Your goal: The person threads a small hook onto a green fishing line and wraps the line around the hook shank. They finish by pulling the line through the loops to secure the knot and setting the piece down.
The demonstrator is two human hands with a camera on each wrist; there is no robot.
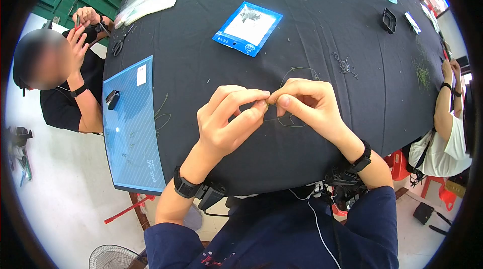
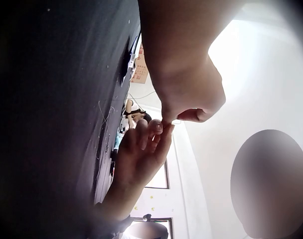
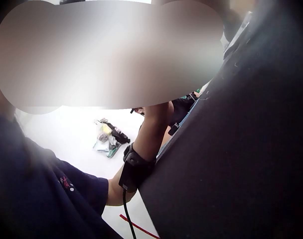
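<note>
Both hands meet fingertip to fingertip above the black cloth in the head view. The left hand [image 1: 225, 118] pinches a thin greenish line [image 1: 286, 73] between thumb and fingertips. Against it, the right hand [image 1: 311, 102] pinches the same line with thumb and index finger. Loops of the line stand out above and below the right hand's fingers. Whatever lies between the fingertips is too small to tell. In the left wrist view, the left hand [image 2: 189, 94] and the right hand [image 2: 141, 159] touch at the fingertips. The right wrist view hides the fingers behind a blur.
On the black table [image 1: 201, 67] lie a blue-and-white packet [image 1: 249, 28], a tangle of dark line [image 1: 345, 65], and a blue translucent mat [image 1: 132, 133] with a black object [image 1: 112, 99]. Scissors [image 1: 118, 46] are at the left. People sit at both sides.
</note>
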